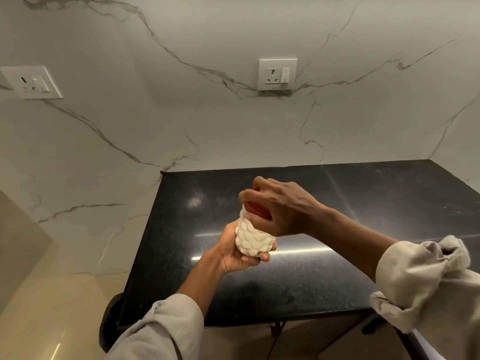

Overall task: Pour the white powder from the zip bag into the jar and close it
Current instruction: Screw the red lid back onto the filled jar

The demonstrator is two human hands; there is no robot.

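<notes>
A clear bumpy jar point(253, 239), full of white powder, is held in the air above the black counter point(337, 268). My left hand point(233, 252) wraps around its lower part from the left. My right hand point(278, 207) sits on top of it, fingers curled over a red lid point(255, 209) that is mostly hidden under the palm. The jar leans slightly to the left. No zip bag is in view.
The black stone counter runs to a white marble wall at the back and right. Two wall sockets hang there, one point(277, 74) above the counter and one point(32, 83) far left. Left of the counter lies beige floor point(52, 294).
</notes>
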